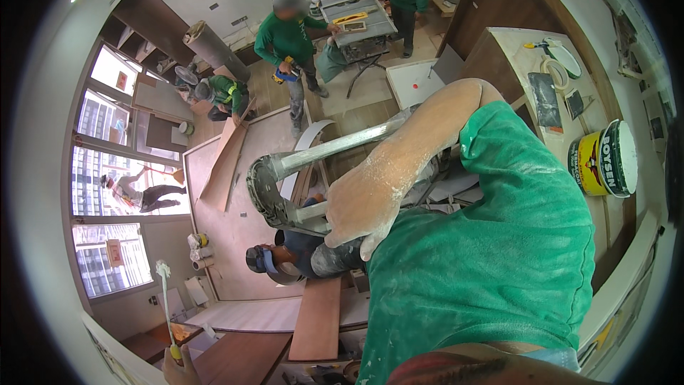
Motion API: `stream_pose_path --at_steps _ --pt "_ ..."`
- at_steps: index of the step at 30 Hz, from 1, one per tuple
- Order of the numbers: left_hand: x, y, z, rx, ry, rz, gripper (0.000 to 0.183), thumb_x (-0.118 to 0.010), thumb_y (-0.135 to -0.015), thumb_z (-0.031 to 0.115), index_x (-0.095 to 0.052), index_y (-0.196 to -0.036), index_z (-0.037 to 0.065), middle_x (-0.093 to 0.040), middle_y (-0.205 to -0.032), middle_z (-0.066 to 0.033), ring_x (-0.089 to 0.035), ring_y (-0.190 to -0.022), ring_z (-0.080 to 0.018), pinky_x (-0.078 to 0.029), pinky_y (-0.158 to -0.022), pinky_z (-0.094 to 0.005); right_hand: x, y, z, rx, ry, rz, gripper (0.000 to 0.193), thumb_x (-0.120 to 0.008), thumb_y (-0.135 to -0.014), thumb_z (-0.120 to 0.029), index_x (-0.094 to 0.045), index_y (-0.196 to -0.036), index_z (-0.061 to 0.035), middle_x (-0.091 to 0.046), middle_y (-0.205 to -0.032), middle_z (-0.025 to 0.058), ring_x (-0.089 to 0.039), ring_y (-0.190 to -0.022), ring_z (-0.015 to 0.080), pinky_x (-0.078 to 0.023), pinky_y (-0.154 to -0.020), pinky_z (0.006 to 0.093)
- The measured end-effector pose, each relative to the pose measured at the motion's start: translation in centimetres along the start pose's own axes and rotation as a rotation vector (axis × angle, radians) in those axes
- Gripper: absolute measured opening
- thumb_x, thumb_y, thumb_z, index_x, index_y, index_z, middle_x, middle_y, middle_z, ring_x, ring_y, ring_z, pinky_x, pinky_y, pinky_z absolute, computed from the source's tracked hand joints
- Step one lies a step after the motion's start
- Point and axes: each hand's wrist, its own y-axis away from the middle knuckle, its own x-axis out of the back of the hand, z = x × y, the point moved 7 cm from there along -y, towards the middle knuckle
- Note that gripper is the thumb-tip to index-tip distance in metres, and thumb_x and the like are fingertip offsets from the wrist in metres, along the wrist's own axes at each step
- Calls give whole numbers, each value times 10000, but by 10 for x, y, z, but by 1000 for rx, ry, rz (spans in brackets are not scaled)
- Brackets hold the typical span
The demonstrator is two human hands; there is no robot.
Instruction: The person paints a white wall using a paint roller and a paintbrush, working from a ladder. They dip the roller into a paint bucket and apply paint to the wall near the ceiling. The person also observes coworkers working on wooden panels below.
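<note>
At the lower left, my left hand [180, 368] is closed around the yellow handle of a long thin tool [167, 306]. The tool points up, with a white pasty lump at its tip; its exact kind is unclear. My right hand [365, 196], dusted white, reaches across the middle with the elbow bent. Its fingers curl over the lower tube of a metal frame [342, 146], which looks like the top of a ladder. Grey, dirty curved end pieces join its two tubes. Part of the grip is hidden behind the hand.
Below the frame is a person in a dark cap [256, 259]. Other people [288, 36] in green work around a table saw [356, 18]. At right, a paint bucket [603, 160], tape rolls [556, 73] and flat black pieces [545, 98] sit on a cabinet top. Wooden boards [313, 321] lie below.
</note>
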Motion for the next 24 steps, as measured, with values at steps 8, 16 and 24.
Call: stream_pose_path --at_steps 8,16,24 --pt "1 2 4 -13 23 14 434 -561 -1015 441 -711 -1156 59 -718 -1006 -176 -670 -947 -372 -497 -814 -431 -1 -2 1 0 12 -4 496 -655 -906 -459 -593 -977 28 -667 -743 182 -677 -784 417 -523 -712 517" --pt "2 1 4 6 0 2 449 -558 -1014 452 -704 -1157 52 -705 -985 -196 -664 -929 -386 -493 -794 -445 0 1 0 12 25 34 489 -665 -897 -458 -591 -968 20 -666 -736 174 -675 -769 417 -521 -704 513" --pt "1 3 3 -9 1 19 466 -545 -1013 473 -701 -1138 52 -692 -964 -213 -656 -914 -409 -486 -774 -471 -1 -1 2 21 22 53 486 -672 -890 -459 -588 -941 17 -660 -718 175 -675 -765 414 -520 -686 519"
